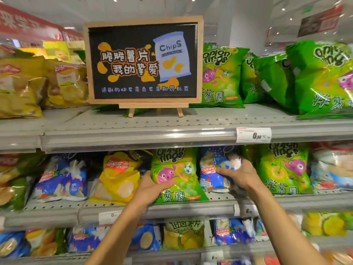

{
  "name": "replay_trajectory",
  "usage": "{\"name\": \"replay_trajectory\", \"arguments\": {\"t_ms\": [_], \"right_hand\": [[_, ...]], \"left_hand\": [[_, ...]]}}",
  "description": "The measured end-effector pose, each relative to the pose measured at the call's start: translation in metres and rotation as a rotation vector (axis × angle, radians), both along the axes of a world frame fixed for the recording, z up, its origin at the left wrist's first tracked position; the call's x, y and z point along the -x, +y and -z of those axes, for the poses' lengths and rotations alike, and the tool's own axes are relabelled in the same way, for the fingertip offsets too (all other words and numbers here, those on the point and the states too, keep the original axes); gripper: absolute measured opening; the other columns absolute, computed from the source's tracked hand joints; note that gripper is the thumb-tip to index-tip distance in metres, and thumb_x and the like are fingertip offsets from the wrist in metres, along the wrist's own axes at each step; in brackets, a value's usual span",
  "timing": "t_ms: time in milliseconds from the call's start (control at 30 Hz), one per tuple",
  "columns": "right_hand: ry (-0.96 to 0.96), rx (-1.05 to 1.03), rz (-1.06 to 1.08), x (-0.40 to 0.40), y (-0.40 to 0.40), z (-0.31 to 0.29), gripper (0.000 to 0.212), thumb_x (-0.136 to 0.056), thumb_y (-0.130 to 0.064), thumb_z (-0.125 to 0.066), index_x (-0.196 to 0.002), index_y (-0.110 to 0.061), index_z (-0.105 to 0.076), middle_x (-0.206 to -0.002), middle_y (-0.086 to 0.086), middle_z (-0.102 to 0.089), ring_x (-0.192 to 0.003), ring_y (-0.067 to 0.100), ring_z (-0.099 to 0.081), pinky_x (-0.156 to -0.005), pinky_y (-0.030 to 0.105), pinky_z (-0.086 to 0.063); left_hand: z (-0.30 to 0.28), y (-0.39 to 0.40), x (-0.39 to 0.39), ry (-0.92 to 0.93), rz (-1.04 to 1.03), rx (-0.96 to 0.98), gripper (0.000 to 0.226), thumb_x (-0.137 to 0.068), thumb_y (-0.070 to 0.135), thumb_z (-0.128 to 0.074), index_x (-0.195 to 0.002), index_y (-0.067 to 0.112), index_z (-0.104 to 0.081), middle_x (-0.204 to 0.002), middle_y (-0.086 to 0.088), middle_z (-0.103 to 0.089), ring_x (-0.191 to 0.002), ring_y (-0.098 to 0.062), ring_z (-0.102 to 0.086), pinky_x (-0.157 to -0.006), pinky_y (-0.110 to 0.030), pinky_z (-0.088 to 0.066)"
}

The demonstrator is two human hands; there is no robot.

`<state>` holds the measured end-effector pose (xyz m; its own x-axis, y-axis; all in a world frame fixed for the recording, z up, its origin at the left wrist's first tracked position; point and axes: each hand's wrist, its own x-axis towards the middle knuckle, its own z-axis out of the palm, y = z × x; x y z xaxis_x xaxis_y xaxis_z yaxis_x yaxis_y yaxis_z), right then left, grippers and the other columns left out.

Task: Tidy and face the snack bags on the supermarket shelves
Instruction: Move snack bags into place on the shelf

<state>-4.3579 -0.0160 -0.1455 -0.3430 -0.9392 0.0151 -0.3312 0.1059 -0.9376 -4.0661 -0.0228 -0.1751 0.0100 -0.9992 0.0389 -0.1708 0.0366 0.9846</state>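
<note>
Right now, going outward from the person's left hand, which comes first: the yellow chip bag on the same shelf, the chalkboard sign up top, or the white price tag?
1. Yellow chip bag: just left of the left hand, same shelf.
2. White price tag: on the rail above, to the right.
3. Chalkboard sign: standing on the top shelf.

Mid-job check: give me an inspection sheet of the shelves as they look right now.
Surface: middle shelf, grey perforated metal, price tags on the front rail.
Job's things: green onion rings bag upright, facing out; blue chip bag beside it; yellow chip bag leaning.
Clutter: green bags on the top shelf tumbled and tilted.
Grippers: left hand grips the green onion rings bag; right hand grips the blue chip bag.
Cables: nothing seen.
Surroundings: chalkboard chips sign on the top shelf; more bags below.
</note>
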Motion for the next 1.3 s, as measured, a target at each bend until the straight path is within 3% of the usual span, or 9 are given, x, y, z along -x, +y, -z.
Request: {"name": "replay_trajectory", "arguments": {"t_ms": [167, 267, 367, 600, 900, 1000, 1167, 1233, 1300], "right_hand": [[0.035, 0.076, 0.045, 0.019, 0.025, -0.013, 0.061, -0.065, -0.028, -0.096, -0.113, -0.012, -0.062, -0.105, 0.009, -0.075, -0.093, 0.028, -0.071, -0.078, 0.042, -0.058], [-0.016, 0.097, 0.033, 0.033, 0.043, -0.011, 0.057, -0.067, -0.021, -0.095, -0.113, -0.009, -0.065, -0.104, 0.011, -0.076, -0.098, 0.032, -0.072, -0.09, 0.049, -0.057], [-0.125, 0.12, 0.043, 0.05, 0.061, -0.004, 0.05, -0.069, -0.012, -0.092, -0.111, -0.004, -0.067, -0.1, 0.013, -0.077, -0.094, 0.033, -0.074, -0.088, 0.05, -0.059], [-0.4, 0.214, 0.014, 0.083, 0.1, 0.007, 0.034, -0.077, 0.011, -0.078, -0.107, 0.001, -0.063, -0.079, 0.004, -0.079, -0.059, 0.011, -0.073, -0.048, 0.021, -0.054], [-0.375, 0.222, -0.049, 0.104, 0.124, 0.027, 0.048, -0.076, 0.013, -0.077, -0.12, 0.003, -0.06, -0.105, 0.014, -0.078, -0.09, 0.025, -0.076, -0.073, 0.036, -0.062], [-0.351, 0.209, -0.076, 0.106, 0.128, 0.029, 0.048, -0.075, 0.011, -0.079, -0.119, 0.0, -0.062, -0.101, 0.007, -0.079, -0.086, 0.018, -0.077, -0.066, 0.025, -0.06], [-0.336, 0.185, -0.126, 0.097, 0.13, 0.026, 0.047, -0.075, 0.003, -0.084, -0.116, -0.008, -0.064, -0.098, 0.003, -0.08, -0.08, 0.013, -0.077, -0.058, 0.019, -0.055], [-0.341, 0.165, -0.169, 0.09, 0.128, 0.026, 0.042, -0.076, 0.004, -0.083, -0.113, -0.008, -0.065, -0.088, 0.0, -0.08, -0.063, 0.006, -0.072, -0.05, 0.014, -0.05], [-0.338, 0.157, -0.222, 0.079, 0.124, 0.024, 0.042, -0.077, 0.003, -0.083, -0.112, -0.008, -0.065, -0.084, -0.002, -0.079, -0.059, 0.003, -0.07, -0.047, 0.013, -0.048]], "left_hand": [[0.005, 0.001, 0.001, 0.03, -0.057, 0.027, 0.042, -0.066, 0.019, -0.092, -0.096, 0.027, -0.064, -0.09, 0.006, -0.077, -0.078, -0.002, -0.072, -0.065, -0.016, -0.053], [0.002, -0.001, 0.015, 0.053, -0.06, 0.043, 0.054, -0.067, 0.022, -0.092, -0.111, 0.023, -0.062, -0.1, 0.004, -0.075, -0.089, -0.007, -0.072, -0.076, -0.022, -0.055], [0.003, -0.006, 0.035, 0.07, -0.034, 0.062, 0.059, -0.068, 0.018, -0.091, -0.118, 0.019, -0.059, -0.104, 0.004, -0.074, -0.09, -0.005, -0.072, -0.078, -0.022, -0.056], [0.006, -0.017, 0.099, 0.083, 0.033, 0.046, 0.068, -0.071, 0.012, -0.089, -0.129, 0.005, -0.053, -0.116, -0.01, -0.07, -0.107, -0.025, -0.068, -0.1, -0.048, -0.052], [0.004, -0.024, 0.157, 0.08, 0.088, 0.034, 0.069, -0.07, 0.014, -0.09, -0.128, 0.007, -0.053, -0.117, -0.011, -0.07, -0.108, -0.026, -0.067, -0.101, -0.049, -0.051], [0.003, -0.023, 0.167, 0.07, 0.099, 0.019, 0.069, -0.076, 0.011, -0.086, -0.132, 0.004, -0.046, -0.123, -0.013, -0.065, -0.112, -0.025, -0.064, -0.102, -0.041, -0.049], [-0.004, -0.016, 0.169, 0.056, 0.12, -0.001, 0.065, -0.081, 0.005, -0.08, -0.132, 0.003, -0.039, -0.12, -0.01, -0.063, -0.093, -0.012, -0.063, -0.066, -0.009, -0.051], [-0.007, -0.012, 0.164, 0.058, 0.123, -0.015, 0.062, -0.084, 0.011, -0.078, -0.133, 0.004, -0.041, -0.116, -0.009, -0.064, -0.094, -0.013, -0.064, -0.067, -0.011, -0.053], [-0.01, -0.006, 0.155, -0.062, 0.08, -0.012, 0.052, -0.094, 0.027, -0.067, -0.136, 0.008, -0.042, -0.119, -0.009, -0.063, -0.103, -0.019, -0.063, -0.082, -0.023, -0.053]]}}
